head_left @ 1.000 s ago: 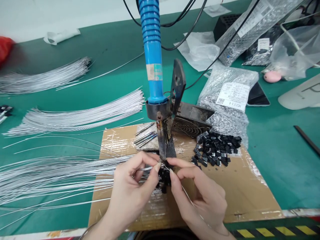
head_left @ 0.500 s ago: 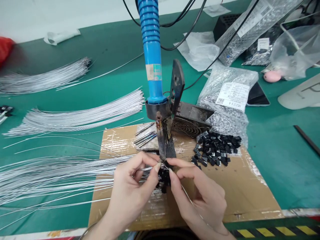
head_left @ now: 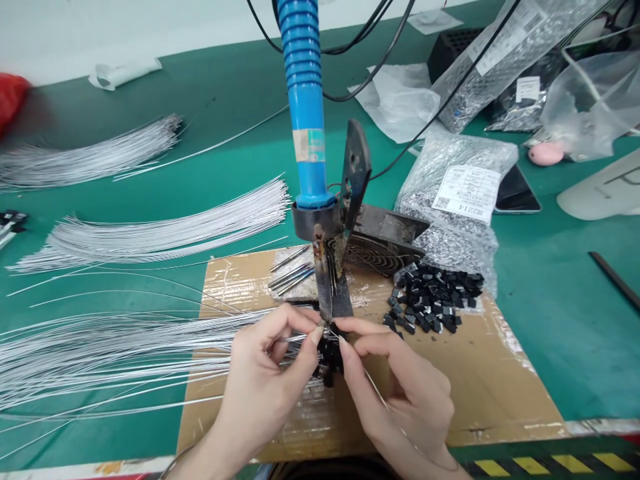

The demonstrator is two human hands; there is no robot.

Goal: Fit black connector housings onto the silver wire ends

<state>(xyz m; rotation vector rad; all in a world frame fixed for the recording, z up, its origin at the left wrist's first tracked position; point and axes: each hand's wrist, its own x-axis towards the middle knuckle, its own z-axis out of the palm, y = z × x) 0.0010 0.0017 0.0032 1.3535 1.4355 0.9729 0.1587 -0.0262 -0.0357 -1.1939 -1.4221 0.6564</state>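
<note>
A soldering iron (head_left: 307, 107) with a blue handle hangs tip-down in a dark metal stand. Just below its tip, my left hand (head_left: 273, 377) pinches thumb and forefinger together; what it grips is too small and hidden to name. Close to it, my right hand (head_left: 400, 383) holds a thin solder wire (head_left: 376, 387) between thumb and fingers, the strand trailing back over the palm. Both sets of fingertips nearly meet at the iron's tip. Under them lie small black parts (head_left: 330, 357), partly covered. White wires (head_left: 125, 347) run in from the left beneath my left hand.
Cardboard (head_left: 480, 387) covers the work spot. At right are a pile of black connector pieces (head_left: 435, 297), a labelled plastic bag (head_left: 455, 193) and a phone (head_left: 517, 190). More wire bundles (head_left: 165, 230) lie left. Metal rods (head_left: 293, 279) rest beside the stand.
Almost nothing differs. Both hands keep their pinch under the iron's tip, and the whole view has shifted very slightly.
</note>
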